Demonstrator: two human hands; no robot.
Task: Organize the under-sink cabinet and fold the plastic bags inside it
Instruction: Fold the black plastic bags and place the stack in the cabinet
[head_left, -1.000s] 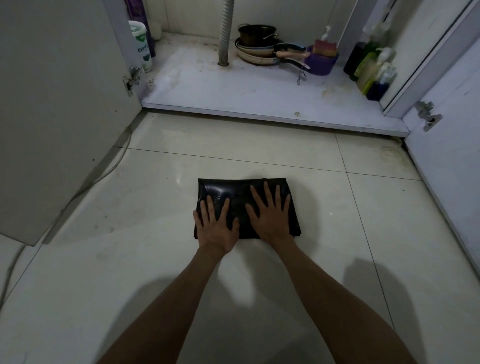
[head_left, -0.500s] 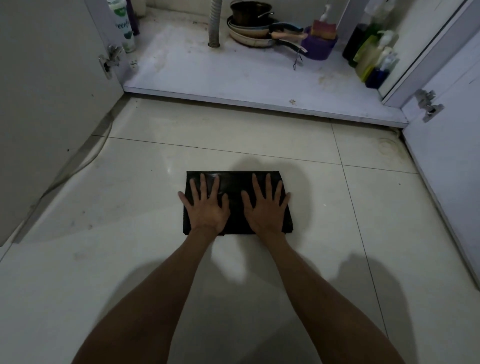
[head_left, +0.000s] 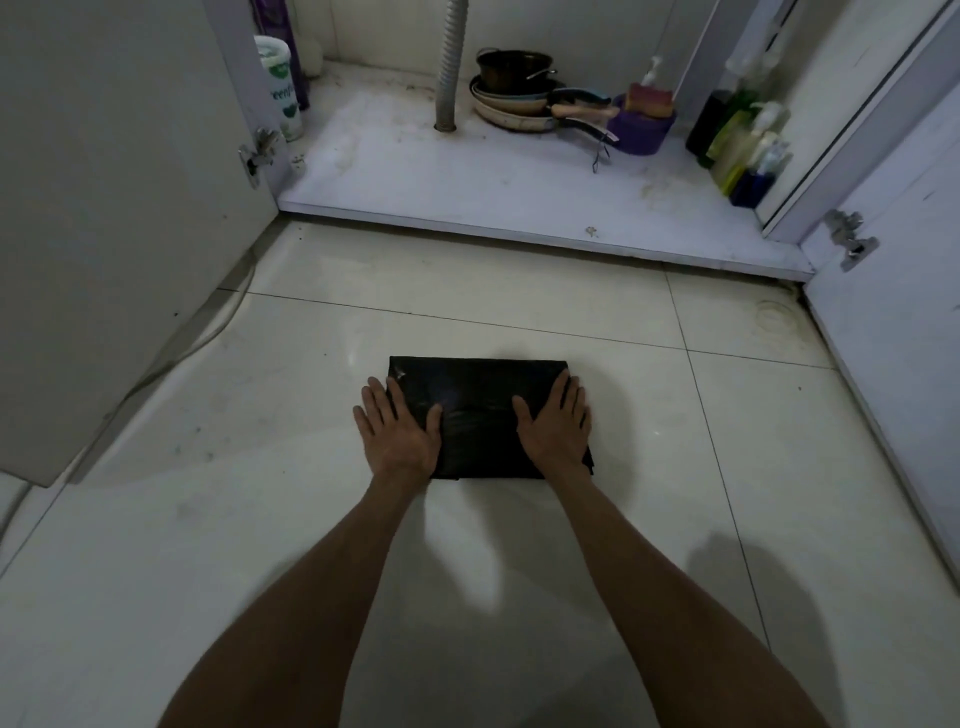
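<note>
Folded black plastic bag (head_left: 478, 415) flat on the floor (head_left: 519, 306), long axis left to right, well short of the open cabinet (head_left: 467, 197). Pinned at each short end — left hand (head_left: 397, 434) on the left edge, right hand (head_left: 556, 428) on the right, fingers straight, gripping nothing. Equally near; probably calls for folding one end across.

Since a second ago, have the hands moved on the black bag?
Yes. Against the folded bag, left hand slid to its left edge, right hand to its right edge.

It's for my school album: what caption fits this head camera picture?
The left hand and right hand press a folded black bag flat on the floor.
</note>
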